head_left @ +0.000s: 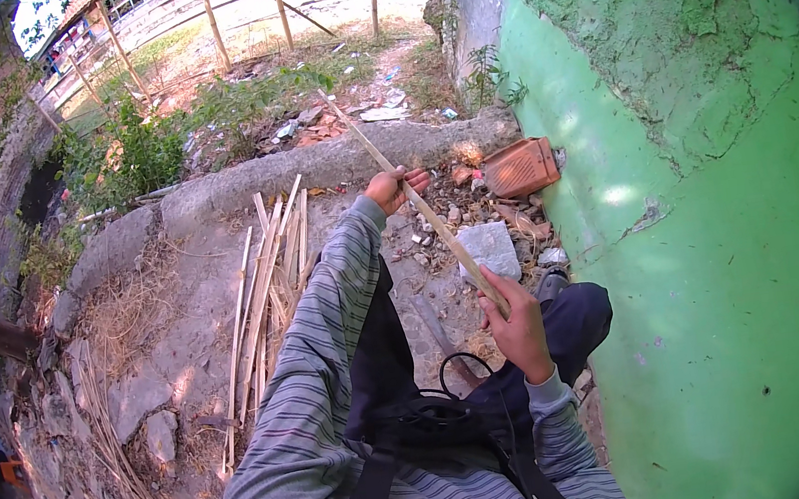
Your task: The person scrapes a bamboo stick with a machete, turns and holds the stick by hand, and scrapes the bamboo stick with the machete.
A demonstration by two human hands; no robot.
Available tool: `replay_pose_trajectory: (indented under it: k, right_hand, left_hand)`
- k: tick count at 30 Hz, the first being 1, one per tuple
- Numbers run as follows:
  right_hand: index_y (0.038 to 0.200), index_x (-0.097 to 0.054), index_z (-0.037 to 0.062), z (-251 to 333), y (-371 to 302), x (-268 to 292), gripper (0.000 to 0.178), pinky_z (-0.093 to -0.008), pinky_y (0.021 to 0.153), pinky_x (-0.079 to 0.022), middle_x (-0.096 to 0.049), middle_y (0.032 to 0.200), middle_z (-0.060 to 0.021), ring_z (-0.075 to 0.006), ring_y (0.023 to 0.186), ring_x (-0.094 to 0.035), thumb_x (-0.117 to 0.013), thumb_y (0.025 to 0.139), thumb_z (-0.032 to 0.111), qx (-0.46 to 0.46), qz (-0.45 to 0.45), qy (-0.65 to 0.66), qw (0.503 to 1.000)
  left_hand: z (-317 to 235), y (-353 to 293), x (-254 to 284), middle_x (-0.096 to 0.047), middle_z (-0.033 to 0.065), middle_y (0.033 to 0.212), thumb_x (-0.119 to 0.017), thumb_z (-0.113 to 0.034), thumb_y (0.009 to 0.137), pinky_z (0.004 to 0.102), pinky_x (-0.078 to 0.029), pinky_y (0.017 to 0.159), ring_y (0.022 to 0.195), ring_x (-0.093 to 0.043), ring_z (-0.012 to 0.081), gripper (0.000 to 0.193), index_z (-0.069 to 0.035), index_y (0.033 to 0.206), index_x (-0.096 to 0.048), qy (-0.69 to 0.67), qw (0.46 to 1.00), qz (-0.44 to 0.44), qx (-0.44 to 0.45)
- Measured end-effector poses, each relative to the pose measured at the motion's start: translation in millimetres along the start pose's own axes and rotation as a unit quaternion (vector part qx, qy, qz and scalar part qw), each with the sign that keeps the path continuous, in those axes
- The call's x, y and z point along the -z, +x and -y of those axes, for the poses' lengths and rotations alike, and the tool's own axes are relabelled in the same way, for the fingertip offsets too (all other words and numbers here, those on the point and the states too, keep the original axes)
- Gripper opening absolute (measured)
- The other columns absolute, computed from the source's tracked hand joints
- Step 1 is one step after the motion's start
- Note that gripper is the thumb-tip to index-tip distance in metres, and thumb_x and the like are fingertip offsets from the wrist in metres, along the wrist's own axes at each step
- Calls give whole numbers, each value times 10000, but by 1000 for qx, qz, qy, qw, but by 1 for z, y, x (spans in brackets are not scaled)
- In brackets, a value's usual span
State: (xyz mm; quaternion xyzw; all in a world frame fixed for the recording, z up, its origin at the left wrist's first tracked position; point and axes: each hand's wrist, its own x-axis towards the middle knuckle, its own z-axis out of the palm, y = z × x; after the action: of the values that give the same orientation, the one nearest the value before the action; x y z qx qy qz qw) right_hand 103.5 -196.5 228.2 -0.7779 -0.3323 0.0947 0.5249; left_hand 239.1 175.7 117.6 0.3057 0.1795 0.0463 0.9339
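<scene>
A long pale bamboo strip (pixel 437 226) runs slantwise in front of me, its far end reaching past the low wall. My right hand (pixel 517 325) is closed round its near end, above my bent knee. Farther along, my left hand (pixel 397 189) supports the strip palm up, with the thumb across it and the fingertips reaching out to the right. More split strips (pixel 262 313) lie in a loose pile on the ground, left of my legs. Between my legs is a long narrow tool (pixel 438 330), grey toward the far end and brownish nearer; its kind is unclear.
A green plastered wall (pixel 727 287) rises close on my right. Beside it lie a reddish clay tile (pixel 520 168), a pale stone block (pixel 489 253) and rubble. A low concrete ledge (pixel 259 179) crosses ahead, with weeds (pixel 140 152) and a pole fence (pixel 213 22) beyond. Broken slabs (pixel 142 404) lie left.
</scene>
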Motion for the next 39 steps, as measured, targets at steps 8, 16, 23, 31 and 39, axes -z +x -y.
replay_pose_trajectory:
  k: [8, 16, 23, 31, 39]
  right_hand:
    - [1372, -617, -10, -1, 41, -29, 403, -479, 769, -559, -716, 1049, -277, -398, 831, -728, -598, 990, 117, 24, 4, -104, 994]
    - [1456, -516, -31, -3, 34, -1, 442, -283, 571, -516, -758, 948, -182, -133, 594, -638, -462, 1091, 212, -107, 112, 18, 988]
    - [1471, -460, -32, -34, 36, -6, 447, -198, 522, -431, -733, 950, -176, -56, 551, -514, -431, 1121, 244, -191, 112, 353, 909]
    - [1451, -478, -24, -41, 60, -34, 426, -204, 521, -430, -735, 958, -161, -56, 562, -518, -397, 1123, 236, -164, 90, 352, 917]
    - [1390, -528, 18, -72, 110, -62, 372, -214, 527, -453, -745, 995, -133, -65, 581, -548, -371, 1121, 223, -194, 57, 360, 911]
  left_hand:
    - [0, -1, 3, -545, 298, 1354, -322, -160, 1138, 469, -605, 1035, 1212, -642, 400, 361, 123, 1351, -388, -2, 1000, -27, 7]
    - [-9, -4, 1, -539, 296, 1368, -299, -196, 1143, 480, -595, 1039, 1209, -640, 403, 439, 156, 1390, -391, -15, 999, -21, -32]
    - [-9, -16, -8, -584, 278, 1357, -384, -193, 1134, 440, -585, 1058, 1210, -660, 359, 428, 128, 1415, -408, 57, 995, 7, -82]
    - [0, -33, -22, -614, 236, 1390, -514, -102, 1080, 371, -578, 1056, 1248, -657, 311, 430, 119, 1442, -437, 170, 982, 82, -14]
    - [38, -54, -41, -680, 149, 1337, -563, -248, 1079, 341, -589, 1000, 1173, -697, 223, 414, 40, 1375, -570, 278, 945, 115, 127]
